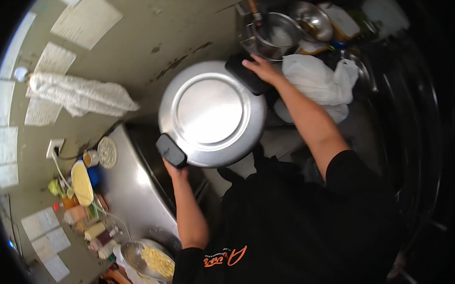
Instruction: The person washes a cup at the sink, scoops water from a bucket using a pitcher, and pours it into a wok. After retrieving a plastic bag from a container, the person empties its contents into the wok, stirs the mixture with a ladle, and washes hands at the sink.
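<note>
Behind the black shirt [310, 229], the left hand [175, 170] clasps the metal pot's [211, 111] near handle [171, 150], the right hand [262, 70] its far handle [241, 75], seemingly for balance.

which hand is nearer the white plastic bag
Right. The right hand is beside the bag, on the pot's near handle; the left hand is at the far handle.
</note>
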Tool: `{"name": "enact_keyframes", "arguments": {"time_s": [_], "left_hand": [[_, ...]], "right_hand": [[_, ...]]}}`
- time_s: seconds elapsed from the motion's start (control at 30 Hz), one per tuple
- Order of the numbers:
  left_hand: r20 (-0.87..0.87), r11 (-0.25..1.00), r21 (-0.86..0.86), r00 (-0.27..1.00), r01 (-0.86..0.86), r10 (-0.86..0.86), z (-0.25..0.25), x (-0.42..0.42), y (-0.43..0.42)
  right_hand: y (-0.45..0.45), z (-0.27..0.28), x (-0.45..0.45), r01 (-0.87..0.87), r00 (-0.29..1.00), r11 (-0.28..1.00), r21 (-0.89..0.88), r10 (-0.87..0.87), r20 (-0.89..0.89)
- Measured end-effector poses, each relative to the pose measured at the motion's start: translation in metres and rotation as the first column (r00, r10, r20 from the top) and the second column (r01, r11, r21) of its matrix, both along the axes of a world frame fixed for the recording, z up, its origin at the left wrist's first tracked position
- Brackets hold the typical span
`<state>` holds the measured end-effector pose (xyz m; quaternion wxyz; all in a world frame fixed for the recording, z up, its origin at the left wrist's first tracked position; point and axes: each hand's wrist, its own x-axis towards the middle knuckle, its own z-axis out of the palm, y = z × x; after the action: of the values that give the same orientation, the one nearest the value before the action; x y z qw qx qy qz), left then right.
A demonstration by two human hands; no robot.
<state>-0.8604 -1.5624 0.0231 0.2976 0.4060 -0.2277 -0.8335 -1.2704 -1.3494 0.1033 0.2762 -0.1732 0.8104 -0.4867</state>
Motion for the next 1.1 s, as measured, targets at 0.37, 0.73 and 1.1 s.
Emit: {"name": "enact_keyframes", "arguments": {"time_s": [0.37, 0.73, 1.1], "left_hand": [[0.636, 0.985, -0.135, 0.753, -0.109, 0.17, 0.025, 0.041, 0.036], [0.423, -0.191, -0.9, 0.891, 0.392, -0.163, 0.197, -0.165, 0.241], [0.396, -0.318, -0.899, 0.871, 0.302, -0.291, 0.34, -0.331, 0.336]], "right_hand": [[0.156, 0.187, 0.139, 0.567, 0.178, 0.802, -0.187, -0.341, -0.923], [0.213, 0.054, 0.064, -0.092, 0.628, 0.986, -0.14, -0.051, -0.776], [0.289, 0.321, 0.007, -0.612, 0.668, 0.548, -0.57, -0.029, -0.744]]}}
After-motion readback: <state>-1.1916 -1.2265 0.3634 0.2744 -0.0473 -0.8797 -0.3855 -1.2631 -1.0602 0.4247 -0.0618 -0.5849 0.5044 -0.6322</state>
